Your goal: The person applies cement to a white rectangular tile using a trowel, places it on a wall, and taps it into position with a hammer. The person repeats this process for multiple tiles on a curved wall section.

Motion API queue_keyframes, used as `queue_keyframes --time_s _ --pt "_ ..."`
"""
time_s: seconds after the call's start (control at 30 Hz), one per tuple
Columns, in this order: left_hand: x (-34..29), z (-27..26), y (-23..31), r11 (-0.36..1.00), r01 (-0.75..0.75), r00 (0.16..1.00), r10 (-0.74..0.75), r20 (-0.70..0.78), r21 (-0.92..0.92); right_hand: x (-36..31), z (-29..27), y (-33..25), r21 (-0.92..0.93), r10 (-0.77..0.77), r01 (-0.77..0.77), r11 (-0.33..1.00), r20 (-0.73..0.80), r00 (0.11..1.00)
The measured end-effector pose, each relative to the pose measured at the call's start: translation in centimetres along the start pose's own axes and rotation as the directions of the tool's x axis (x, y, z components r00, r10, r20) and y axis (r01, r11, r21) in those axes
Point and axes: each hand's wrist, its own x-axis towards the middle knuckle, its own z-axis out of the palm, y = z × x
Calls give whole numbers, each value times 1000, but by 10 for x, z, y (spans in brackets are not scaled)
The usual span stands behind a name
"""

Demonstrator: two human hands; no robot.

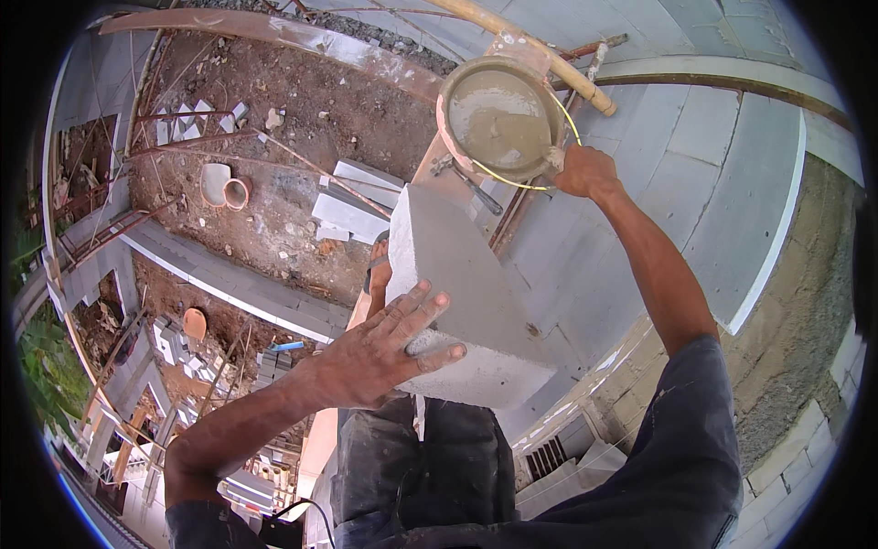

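A large pale grey concrete block [466, 265] stands tilted in front of my body. My left hand [380, 352] lies against its near left side, fingers spread and stretched out. Farther off to the right, my right hand [585, 172] is closed at the rim of a round bucket [446, 123]. Its fingers grip something caked in mortar that I cannot make out. Wet grey-brown mortar [498, 114] partly fills the bucket, and a yellow bucket handle [512, 181] hangs along the near rim. A hammer [476, 188] with a dark grip lies between bucket and block.
I am high up on a narrow plank [439, 174] beside a grey block wall [631, 201]. A bamboo pole [540, 59] crosses beyond the bucket. Down on the dirt ground [293, 110] lie loose blocks [352, 206] and an orange bucket [237, 193]. Thin scaffold bars [320, 169] run across the drop.
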Motion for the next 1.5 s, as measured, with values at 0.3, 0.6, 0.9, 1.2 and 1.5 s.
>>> queue_keyframes --time_s 0.3,0.6,0.9,1.2,1.5 --pt "-15 15 -22 979 50 998 -59 -36 -196 45 92 -25 154 77 -53 987 -153 985" --pt "-13 11 -31 994 -1 1000 1 3 -110 -13 168 48 796 273 -110 595 -72 959" --pt "-10 13 -29 992 68 997 -65 -37 108 -113 164 54 993 174 70 -99 -52 983" --pt "-13 23 -40 967 215 976 -206 -75 134 -365 134 69 856 212 403 322 -481 851" --pt "-17 38 -63 938 288 958 -282 -62 191 -427 157 10 305 11 397 866 -804 595"
